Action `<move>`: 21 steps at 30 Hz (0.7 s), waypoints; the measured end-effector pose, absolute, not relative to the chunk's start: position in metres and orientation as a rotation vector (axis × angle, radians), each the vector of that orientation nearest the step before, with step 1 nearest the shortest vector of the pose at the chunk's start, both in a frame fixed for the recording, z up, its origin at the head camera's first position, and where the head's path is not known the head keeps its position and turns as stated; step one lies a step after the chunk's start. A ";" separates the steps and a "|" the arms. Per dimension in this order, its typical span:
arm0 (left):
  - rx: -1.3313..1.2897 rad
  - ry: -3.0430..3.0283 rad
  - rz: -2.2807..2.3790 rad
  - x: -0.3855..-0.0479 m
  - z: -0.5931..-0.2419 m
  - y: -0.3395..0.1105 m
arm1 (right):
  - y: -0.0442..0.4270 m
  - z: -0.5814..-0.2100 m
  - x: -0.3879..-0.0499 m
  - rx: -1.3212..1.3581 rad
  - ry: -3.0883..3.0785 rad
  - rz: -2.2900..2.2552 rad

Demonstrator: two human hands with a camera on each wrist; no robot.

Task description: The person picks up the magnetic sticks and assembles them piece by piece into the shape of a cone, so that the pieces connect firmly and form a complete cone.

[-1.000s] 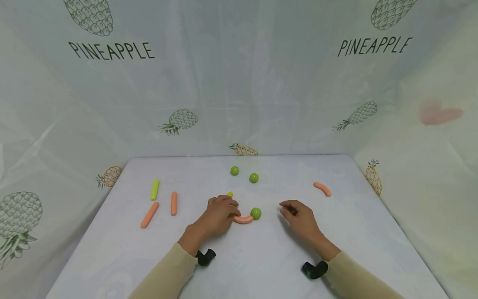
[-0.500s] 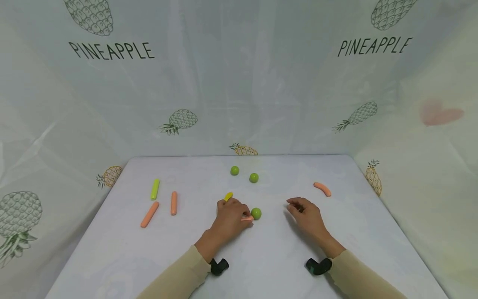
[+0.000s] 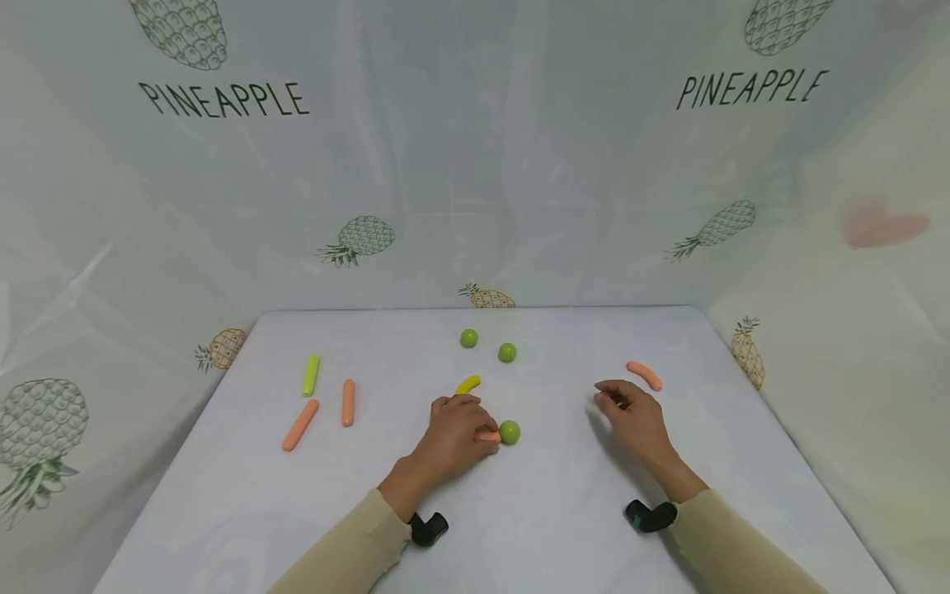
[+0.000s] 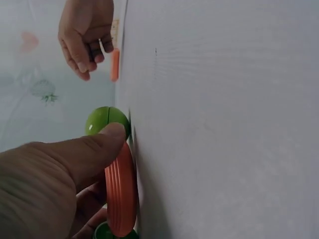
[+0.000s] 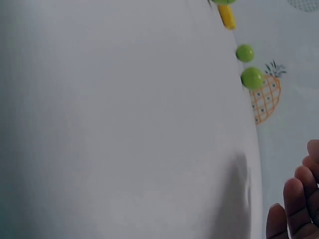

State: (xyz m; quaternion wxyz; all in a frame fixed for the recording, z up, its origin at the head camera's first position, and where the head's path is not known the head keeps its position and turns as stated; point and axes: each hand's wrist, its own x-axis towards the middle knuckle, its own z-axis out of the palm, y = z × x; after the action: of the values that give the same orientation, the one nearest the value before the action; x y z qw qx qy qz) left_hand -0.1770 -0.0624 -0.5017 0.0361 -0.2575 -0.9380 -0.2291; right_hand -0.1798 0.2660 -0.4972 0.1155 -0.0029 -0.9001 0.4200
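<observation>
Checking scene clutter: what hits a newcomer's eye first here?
Likely the left hand, near the middle of the white table, gripping a grooved, curved orange stick beside a glossy green ball. Then the bold black PINEAPPLE lettering, upper left and right on the pale backdrop.

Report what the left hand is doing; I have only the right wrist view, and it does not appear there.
Observer: The left hand grips a ridged orange piece.
Operator: Say what sits at the end of it nearer my side.
Observer: A green ball, right by that end; whether they touch I cannot tell for sure.
Operator: Name whatever lies just beyond the right hand.
Observer: A second orange piece, slightly curved and not held; the head view shows it.
</observation>
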 end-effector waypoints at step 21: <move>-0.772 -2.897 -0.695 -0.177 -0.502 -0.062 | 0.330 -0.493 -0.210 -0.237 -2.766 1.106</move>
State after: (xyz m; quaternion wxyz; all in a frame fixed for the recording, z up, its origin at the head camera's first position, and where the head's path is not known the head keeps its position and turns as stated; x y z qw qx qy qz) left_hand -0.1765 -0.0621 -0.5024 0.0320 -0.2508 -0.9408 -0.2257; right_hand -0.2102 0.3304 -0.4929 0.0765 -0.0789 -0.9230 0.3689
